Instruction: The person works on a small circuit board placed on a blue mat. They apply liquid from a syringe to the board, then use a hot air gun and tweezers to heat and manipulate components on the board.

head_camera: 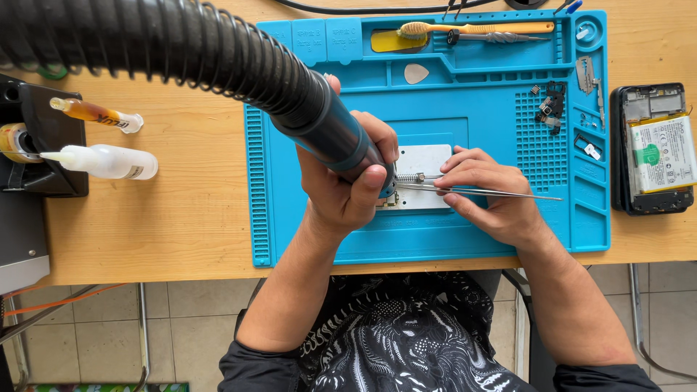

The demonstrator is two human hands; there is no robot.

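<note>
Head view. Gripped one hot-air handle [327,134] in the left hand [341,192], fingers curled tight around it, nozzle down over the pale plate [428,161] at the middle of the blue mat [494,131]; piece under the nozzle mostly hidden. Pinched one pair of tweezers [501,193] in the right hand [486,196], fingers pressed together, tips just beside the nozzle. Judged as about midway: opened phone [650,149] lying beside the mat's right edge, small parts [552,105] already laid out on the mat, heating work not finished. Counted further: one brush [472,29], one pick [416,72], one white bottle [109,161], one amber syringe [98,114].
</note>
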